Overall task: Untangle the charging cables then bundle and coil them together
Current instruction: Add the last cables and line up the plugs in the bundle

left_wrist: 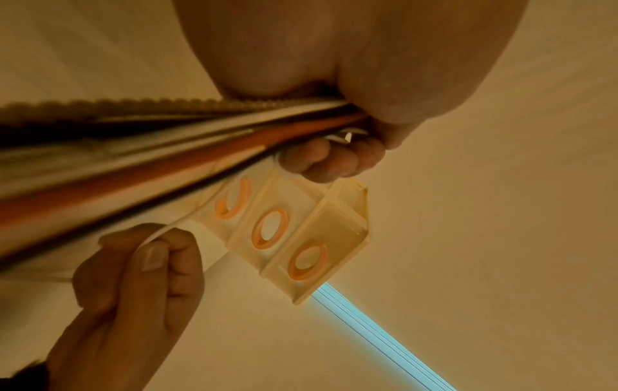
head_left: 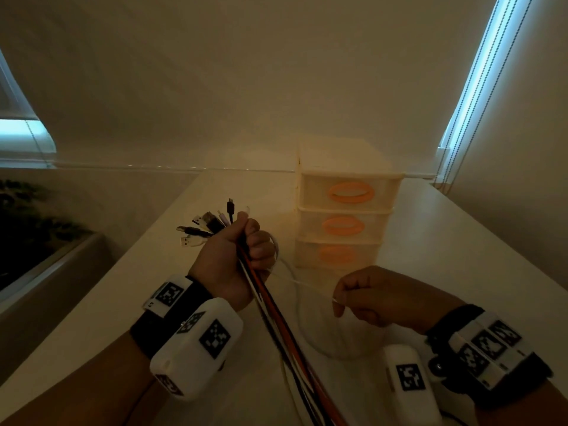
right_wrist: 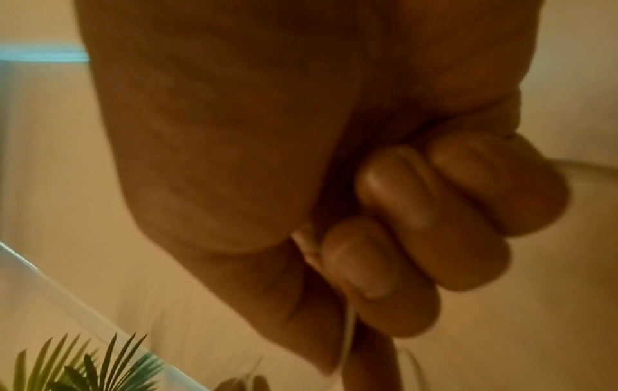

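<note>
My left hand (head_left: 242,247) is fisted round a bundle of charging cables (head_left: 278,315) in black, white and orange, held above the white table (head_left: 123,287). Several USB plugs (head_left: 209,224) fan out above that fist. The strands run down toward the frame's bottom edge. In the left wrist view the cable bundle (left_wrist: 140,164) streams out of the left hand (left_wrist: 334,156). My right hand (head_left: 365,298) pinches a thin white cable (head_left: 307,285) that stretches taut from the left fist; the right hand (left_wrist: 147,254) shows there too. The right wrist view shows the fingers (right_wrist: 401,238) curled on the white cable (right_wrist: 347,333).
A cream three-drawer organiser (head_left: 344,210) with orange handles stands on the table just behind the hands, also seen as the organiser (left_wrist: 294,227). Window blinds (head_left: 479,81) glow at right and left. A leafy plant (right_wrist: 83,365) sits left of the table.
</note>
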Tool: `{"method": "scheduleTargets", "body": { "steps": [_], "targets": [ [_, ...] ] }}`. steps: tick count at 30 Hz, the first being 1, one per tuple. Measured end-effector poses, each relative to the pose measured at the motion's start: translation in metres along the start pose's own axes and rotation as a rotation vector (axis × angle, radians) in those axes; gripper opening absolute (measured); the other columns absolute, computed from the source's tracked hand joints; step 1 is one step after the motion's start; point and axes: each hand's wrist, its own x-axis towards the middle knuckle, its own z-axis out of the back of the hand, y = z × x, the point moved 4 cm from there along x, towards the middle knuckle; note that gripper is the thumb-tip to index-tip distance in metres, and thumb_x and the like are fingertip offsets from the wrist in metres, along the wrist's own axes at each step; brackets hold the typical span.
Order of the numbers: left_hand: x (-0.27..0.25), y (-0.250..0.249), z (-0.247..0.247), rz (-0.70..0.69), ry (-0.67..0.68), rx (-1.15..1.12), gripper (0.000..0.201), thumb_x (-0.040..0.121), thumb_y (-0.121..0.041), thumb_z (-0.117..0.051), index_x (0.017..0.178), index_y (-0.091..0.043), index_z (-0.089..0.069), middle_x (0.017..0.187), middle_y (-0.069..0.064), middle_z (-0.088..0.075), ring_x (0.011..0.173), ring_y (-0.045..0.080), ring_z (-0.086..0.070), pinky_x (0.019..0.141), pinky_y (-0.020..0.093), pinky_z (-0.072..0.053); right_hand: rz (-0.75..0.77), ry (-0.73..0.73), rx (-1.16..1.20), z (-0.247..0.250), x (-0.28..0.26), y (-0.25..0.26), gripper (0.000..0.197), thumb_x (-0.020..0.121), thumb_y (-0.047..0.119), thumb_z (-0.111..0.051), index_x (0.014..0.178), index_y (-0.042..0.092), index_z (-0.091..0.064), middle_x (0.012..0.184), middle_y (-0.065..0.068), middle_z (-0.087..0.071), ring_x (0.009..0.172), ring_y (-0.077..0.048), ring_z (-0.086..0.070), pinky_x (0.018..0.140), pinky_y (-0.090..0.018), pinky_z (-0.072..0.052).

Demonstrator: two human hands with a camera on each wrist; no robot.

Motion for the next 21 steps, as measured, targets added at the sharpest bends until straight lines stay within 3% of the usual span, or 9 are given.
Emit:
{"method": "scheduleTargets", "body": {
  "steps": [2, 5, 7, 8, 10, 11, 15, 18, 21],
  "targets": [
    [-0.005, 0.0, -0.006, 0.097, 0.108, 0.052, 0.039, 0.097, -0.034, -0.051, 0.063, -0.017, -0.045, 0.055, -0.005, -0.032, 0.042, 0.008, -0.033, 0.038, 0.019, -0.026, -0.014, -0.04, -0.166, 0.01, -0.006, 0.004, 0.029, 0.098, 0.031, -0.058, 0.075, 0.018, -0.07, 0.056, 0.009, -0.051, 0.051, -0.009, -0.043, 0.054, -0.023, -0.036],
    [-0.018, 0.019, -0.015, 0.284, 0.23, 0.395, 0.037, 0.089, -0.038, -0.06, 0.063, -0.016, -0.044, 0.054, 0.0, -0.039, 0.042, 0.013, -0.038, 0.042, 0.023, -0.024, 0.063, -0.347, -0.455, 0.029, -0.008, 0.014, 0.037, 0.094, 0.044, -0.059, 0.071, 0.016, -0.061, 0.065, 0.008, -0.054, 0.056, -0.001, -0.048, 0.058, -0.016, -0.038],
    [-0.025, 0.033, -0.021, 0.341, 0.281, 0.597, 0.04, 0.089, -0.04, -0.063, 0.064, -0.014, -0.046, 0.069, 0.015, -0.061, 0.059, 0.027, -0.06, 0.052, 0.028, -0.043, 0.216, -0.589, -0.382, 0.027, -0.007, 0.023, 0.04, 0.093, 0.041, -0.062, 0.072, 0.007, -0.059, 0.062, 0.002, -0.051, 0.054, -0.004, -0.046, 0.053, -0.017, -0.035],
    [-0.026, 0.037, -0.024, 0.338, 0.271, 0.6, 0.041, 0.094, -0.037, -0.058, 0.065, -0.011, -0.047, 0.085, 0.025, -0.068, 0.078, 0.035, -0.068, 0.066, 0.032, -0.054, 0.308, -0.686, -0.273, 0.022, -0.008, 0.028, 0.037, 0.092, 0.038, -0.065, 0.074, 0.006, -0.061, 0.061, 0.0, -0.054, 0.054, -0.005, -0.047, 0.054, -0.021, -0.037],
    [-0.025, 0.035, -0.029, 0.238, 0.166, 0.482, 0.041, 0.1, -0.031, -0.046, 0.067, -0.008, -0.045, 0.096, 0.027, -0.07, 0.095, 0.036, -0.07, 0.092, 0.04, -0.055, 0.456, -0.697, 0.002, 0.007, -0.008, 0.037, 0.023, 0.092, 0.026, -0.067, 0.079, 0.008, -0.07, 0.066, -0.002, -0.066, 0.057, -0.008, -0.058, 0.057, -0.023, -0.045],
    [-0.022, 0.031, -0.029, 0.152, 0.096, 0.417, 0.041, 0.1, -0.031, -0.044, 0.066, -0.007, -0.045, 0.091, 0.022, -0.071, 0.091, 0.031, -0.071, 0.094, 0.04, -0.055, 0.502, -0.609, 0.096, -0.005, -0.007, 0.042, 0.014, 0.093, 0.02, -0.067, 0.086, 0.011, -0.074, 0.072, -0.002, -0.071, 0.059, -0.007, -0.062, 0.059, -0.02, -0.048],
    [-0.013, 0.018, -0.021, -0.01, 0.011, 0.115, 0.05, 0.102, -0.037, -0.041, 0.062, -0.009, -0.049, 0.103, 0.021, -0.072, 0.103, 0.032, -0.07, 0.092, 0.039, -0.056, 0.508, -0.263, -0.118, -0.034, 0.0, 0.043, 0.025, 0.097, 0.022, -0.061, 0.119, 0.026, -0.07, 0.067, 0.006, -0.067, 0.059, -0.001, -0.061, 0.066, -0.014, -0.048],
    [-0.011, 0.017, -0.016, -0.027, -0.033, -0.036, 0.043, 0.099, -0.035, -0.046, 0.063, -0.012, -0.045, 0.067, 0.005, -0.051, 0.068, 0.02, -0.061, 0.062, 0.026, -0.054, 0.424, -0.264, -0.166, -0.024, 0.002, 0.035, 0.016, 0.097, 0.031, -0.059, 0.095, 0.025, -0.073, 0.059, 0.01, -0.061, 0.052, -0.001, -0.056, 0.059, -0.017, -0.049],
    [-0.008, 0.015, -0.017, -0.024, -0.004, -0.045, 0.037, 0.096, -0.035, -0.045, 0.065, -0.015, -0.041, 0.058, -0.002, -0.037, 0.05, 0.014, -0.046, 0.046, 0.022, -0.042, 0.31, -0.284, -0.227, -0.016, 0.005, 0.023, 0.032, 0.098, 0.039, -0.056, 0.073, 0.02, -0.066, 0.052, 0.013, -0.055, 0.05, 0.0, -0.051, 0.054, -0.014, -0.044]
  ]
}}
